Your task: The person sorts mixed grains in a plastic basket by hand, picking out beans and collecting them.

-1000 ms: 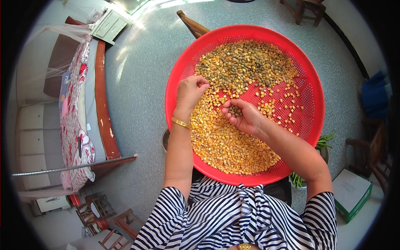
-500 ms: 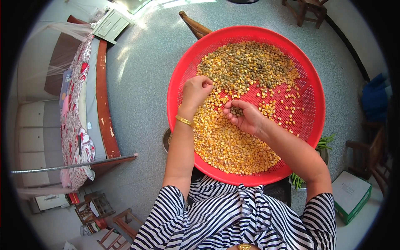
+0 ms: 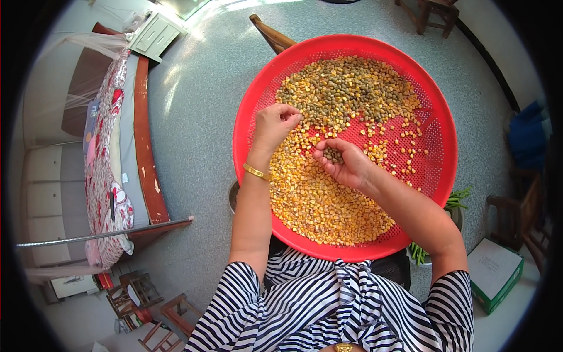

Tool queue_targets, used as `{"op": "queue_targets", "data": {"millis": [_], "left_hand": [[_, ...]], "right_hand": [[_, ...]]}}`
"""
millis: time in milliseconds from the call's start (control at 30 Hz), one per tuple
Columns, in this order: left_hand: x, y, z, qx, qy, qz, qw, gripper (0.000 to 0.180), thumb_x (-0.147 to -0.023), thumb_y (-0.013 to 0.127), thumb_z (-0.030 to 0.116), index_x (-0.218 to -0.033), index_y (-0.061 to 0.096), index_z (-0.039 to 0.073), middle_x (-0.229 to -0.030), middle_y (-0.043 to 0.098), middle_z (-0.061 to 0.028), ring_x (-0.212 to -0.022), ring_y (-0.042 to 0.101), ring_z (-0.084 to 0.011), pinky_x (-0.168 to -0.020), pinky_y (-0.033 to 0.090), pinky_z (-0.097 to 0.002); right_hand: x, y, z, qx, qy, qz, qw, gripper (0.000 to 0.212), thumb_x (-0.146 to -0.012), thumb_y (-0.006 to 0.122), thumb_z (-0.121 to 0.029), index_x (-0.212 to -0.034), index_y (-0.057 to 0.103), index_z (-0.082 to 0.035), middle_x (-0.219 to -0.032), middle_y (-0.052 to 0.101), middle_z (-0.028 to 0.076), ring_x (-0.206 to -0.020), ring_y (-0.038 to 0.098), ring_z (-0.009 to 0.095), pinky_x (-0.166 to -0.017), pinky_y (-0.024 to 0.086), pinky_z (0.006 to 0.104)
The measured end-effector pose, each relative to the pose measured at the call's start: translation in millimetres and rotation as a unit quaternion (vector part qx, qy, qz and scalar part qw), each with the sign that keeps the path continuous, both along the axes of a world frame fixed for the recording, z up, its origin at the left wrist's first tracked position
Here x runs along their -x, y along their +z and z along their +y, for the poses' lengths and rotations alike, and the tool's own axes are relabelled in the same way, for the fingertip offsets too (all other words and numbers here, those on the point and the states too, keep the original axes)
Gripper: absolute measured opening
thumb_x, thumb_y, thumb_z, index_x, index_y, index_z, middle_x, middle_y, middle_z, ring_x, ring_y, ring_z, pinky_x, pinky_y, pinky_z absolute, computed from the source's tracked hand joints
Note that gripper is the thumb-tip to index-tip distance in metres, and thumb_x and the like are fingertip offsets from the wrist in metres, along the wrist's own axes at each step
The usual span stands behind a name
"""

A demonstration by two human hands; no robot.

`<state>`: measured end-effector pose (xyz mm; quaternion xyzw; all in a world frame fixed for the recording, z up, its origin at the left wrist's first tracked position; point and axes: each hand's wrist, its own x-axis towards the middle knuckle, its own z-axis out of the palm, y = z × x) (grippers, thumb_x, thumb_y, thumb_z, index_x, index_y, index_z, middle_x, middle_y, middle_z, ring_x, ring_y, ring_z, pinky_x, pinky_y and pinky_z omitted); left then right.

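A wide round red perforated tray (image 3: 441,176) is in front of me. Yellow corn kernels (image 3: 328,214) cover its near part, while corn mixed with round greenish-brown beans (image 3: 358,79) lies across the far part. My left hand (image 3: 274,128), with a gold bracelet on its wrist, is pinched at the left edge of the mixed pile; anything between its fingertips is too small to make out. Over the middle of the tray, my right hand (image 3: 350,167) is cupped palm up, its fingers curled round a small heap of greenish-brown beans (image 3: 333,155).
Beneath the tray, a metal bowl (image 3: 234,196) shows at the left, and green vegetable stalks (image 3: 458,198) at the right. A wooden leg (image 3: 271,34) juts out behind it. A bed (image 3: 108,170) stands far left; a green-and-white box (image 3: 494,273) sits at lower right near wooden chairs (image 3: 516,214).
My left hand has shifted very slightly left and up, its thumb and fingertips still together. The right hand keeps its place, cupping the beans.
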<state>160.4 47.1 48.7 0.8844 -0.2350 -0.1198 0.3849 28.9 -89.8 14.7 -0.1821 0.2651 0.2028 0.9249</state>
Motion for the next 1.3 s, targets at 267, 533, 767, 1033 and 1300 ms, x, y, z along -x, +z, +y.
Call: {"op": "queue_targets", "data": {"millis": [267,533,767,1033,1300], "left_hand": [[2.4,-15.6,-5.1,-0.1,-0.038,-0.184,0.977,0.011,-0.068,0.065,0.015,-0.076,0.066,0.006,-0.07,0.06,-0.0067,-0.06,0.058,-0.0169,-0.057,0.047,-0.0297],[5.3,-13.2,-10.4,-0.132,-0.074,-0.301,0.941,0.008,-0.069,0.064,0.016,-0.07,0.064,0.008,-0.068,0.058,-0.006,-0.058,0.056,-0.0209,-0.062,0.044,-0.0335],[1.0,-6.4,-7.7,-0.055,-0.046,-0.189,0.979,0.009,-0.069,0.067,0.013,-0.077,0.065,0.007,-0.068,0.061,-0.0039,-0.06,0.056,-0.0141,-0.061,0.045,-0.0278],[14.9,26.3,-5.6,0.192,-0.152,0.328,0.913,0.016,-0.073,0.068,0.008,-0.087,0.064,0.002,-0.081,0.063,-0.003,-0.072,0.058,-0.0086,-0.066,0.047,-0.0195],[1.4,2.9,0.5,0.005,0.001,0.007,1.0,0.011,-0.07,0.067,0.011,-0.078,0.066,0.004,-0.07,0.063,-0.0041,-0.063,0.059,-0.0104,-0.059,0.046,-0.0234]], "right_hand": [[0.9,-1.2,0.1,0.009,0.001,-0.004,1.0,0.018,-0.09,0.037,-0.014,-0.088,0.05,-0.002,-0.078,0.056,0.008,-0.062,0.053,0.011,-0.052,0.05,0.0185],[1.3,-1.0,0.6,0.028,0.009,-0.021,0.999,0.018,-0.09,0.037,-0.015,-0.087,0.05,-0.002,-0.077,0.056,0.007,-0.061,0.053,0.01,-0.052,0.049,0.0185],[1.6,1.4,0.6,0.035,0.009,-0.016,0.999,0.019,-0.09,0.037,-0.015,-0.087,0.05,-0.002,-0.077,0.056,0.007,-0.061,0.053,0.011,-0.052,0.049,0.0191],[0.0,-2.9,-2.1,-0.03,-0.021,-0.012,0.999,0.023,-0.09,0.036,-0.017,-0.089,0.051,-0.001,-0.078,0.056,0.009,-0.062,0.054,0.012,-0.052,0.05,0.0201],[0.2,0.0,-1.3,-0.012,-0.005,-0.004,1.0,0.022,-0.09,0.037,-0.017,-0.088,0.052,-0.001,-0.078,0.056,0.008,-0.062,0.054,0.011,-0.053,0.05,0.0187]]}}
